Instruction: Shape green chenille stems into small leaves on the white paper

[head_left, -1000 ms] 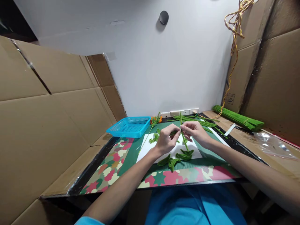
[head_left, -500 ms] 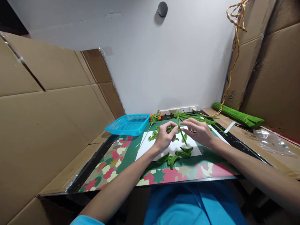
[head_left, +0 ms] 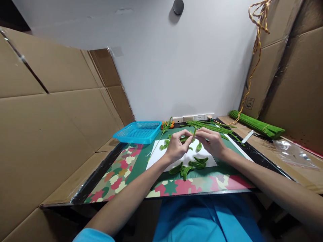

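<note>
Between my two hands is a green pipe cleaner (head_left: pixel 194 131), its tip poking up above the fingertips. My left hand (head_left: pixel 178 144) pinches it from the left, and my right hand (head_left: pixel 210 141) closes on it from the right, fingertips almost meeting. Much of the pipe cleaner is hidden by the fingers. Below the hands, on and along the near edge of the white paper (head_left: pixel 161 164), lie several bent green pipe-cleaner leaves (head_left: pixel 198 163). More small curled green pieces (head_left: pixel 165 144) sit on the paper left of my left hand.
A blue plastic basket (head_left: pixel 137 132) stands at the back left, beside an orange flower with a green stem (head_left: pixel 168 124). Loose green pipe cleaners (head_left: pixel 214 127) lie behind my right hand. At right are a thick green bundle (head_left: pixel 257 124), a white strip (head_left: pixel 247 137) and a clear bag (head_left: pixel 294 154).
The long pipe cleaner that stood up and hung down between my hands now shows only a short tip. My right fingers have closed in toward the left ones.
</note>
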`<state>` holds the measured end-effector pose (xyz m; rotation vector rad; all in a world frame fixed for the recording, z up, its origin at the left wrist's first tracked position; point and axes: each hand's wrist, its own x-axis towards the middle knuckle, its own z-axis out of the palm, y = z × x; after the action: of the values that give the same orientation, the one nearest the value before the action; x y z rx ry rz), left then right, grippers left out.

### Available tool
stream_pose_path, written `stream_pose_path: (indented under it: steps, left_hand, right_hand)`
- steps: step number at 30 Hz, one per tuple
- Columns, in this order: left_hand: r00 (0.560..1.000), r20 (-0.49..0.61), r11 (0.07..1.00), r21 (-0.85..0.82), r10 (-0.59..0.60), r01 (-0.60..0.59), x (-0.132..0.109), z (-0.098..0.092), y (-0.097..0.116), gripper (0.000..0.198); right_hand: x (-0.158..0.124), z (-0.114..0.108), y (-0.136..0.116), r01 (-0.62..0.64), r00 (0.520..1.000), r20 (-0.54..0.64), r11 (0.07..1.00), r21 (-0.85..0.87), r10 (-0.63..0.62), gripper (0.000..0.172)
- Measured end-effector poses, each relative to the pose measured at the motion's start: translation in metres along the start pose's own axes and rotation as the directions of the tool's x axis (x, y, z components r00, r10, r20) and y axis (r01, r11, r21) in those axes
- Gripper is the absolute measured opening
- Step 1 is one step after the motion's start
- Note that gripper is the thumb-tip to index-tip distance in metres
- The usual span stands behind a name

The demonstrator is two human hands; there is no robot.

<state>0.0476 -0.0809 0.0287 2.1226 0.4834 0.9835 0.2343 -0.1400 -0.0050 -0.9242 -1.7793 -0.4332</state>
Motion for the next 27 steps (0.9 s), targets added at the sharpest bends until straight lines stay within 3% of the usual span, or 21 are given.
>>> stream_pose_path:
  steps: [2, 5, 13, 16, 19, 21, 23, 24, 25, 27]
  left_hand:
    - [0.994, -0.018, 0.984, 0.142, 0.107, -0.103, 0.001, -0.003, -0.002, 0.025]
    - [0.973, 0.038, 0.927, 0.295, 0.229, -0.230, 0.001, -0.005, -0.006, 0.020]
    - [0.926, 0.164, 0.791, 0.483, 0.339, -0.375, -0.001, -0.006, -0.015, 0.022]
    - [0.886, 0.249, 0.636, 0.622, 0.392, -0.456, 0.000, -0.009, -0.017, 0.023]
    - [0.817, 0.371, 0.407, 0.729, 0.441, -0.550, 0.000, -0.012, -0.019, 0.023]
    - [0.788, 0.437, 0.315, 0.746, 0.435, -0.587, 0.001, -0.014, -0.020, 0.024]
    - [0.799, 0.429, 0.355, 0.733, 0.422, -0.581, 0.002, -0.015, -0.020, 0.025]
    - [0.821, 0.389, 0.431, 0.711, 0.418, -0.556, 0.002, -0.014, -0.019, 0.025]
    - [0.853, 0.326, 0.537, 0.670, 0.409, -0.513, 0.003, -0.014, -0.018, 0.024]
    - [0.924, 0.161, 0.767, 0.519, 0.347, -0.378, 0.004, -0.012, -0.015, 0.024]
  right_hand:
    - [0.001, 0.006, -0.003, -0.051, 0.999, -0.011, 0.997, 0.065, 0.052, 0.024]
    - [0.001, 0.009, -0.006, -0.087, 0.996, 0.005, 0.989, 0.117, 0.088, 0.023]
    - [0.006, 0.005, -0.017, -0.253, 0.967, 0.064, 0.945, 0.209, 0.245, 0.035]
    - [0.008, 0.006, -0.019, -0.467, 0.884, 0.193, 0.819, 0.334, 0.425, 0.039]
    - [0.008, 0.008, -0.019, -0.665, 0.746, 0.394, 0.575, 0.476, 0.537, 0.041]
    - [0.009, 0.009, -0.018, -0.732, 0.674, 0.473, 0.425, 0.533, 0.568, 0.041]
    - [0.010, 0.008, -0.017, -0.758, 0.637, 0.503, 0.354, 0.549, 0.584, 0.041]
    - [0.010, 0.007, -0.016, -0.755, 0.643, 0.504, 0.367, 0.543, 0.577, 0.041]
    - [0.011, 0.005, -0.015, -0.739, 0.667, 0.490, 0.418, 0.528, 0.561, 0.040]
    - [0.010, 0.000, -0.013, -0.636, 0.772, 0.371, 0.627, 0.449, 0.516, 0.036]
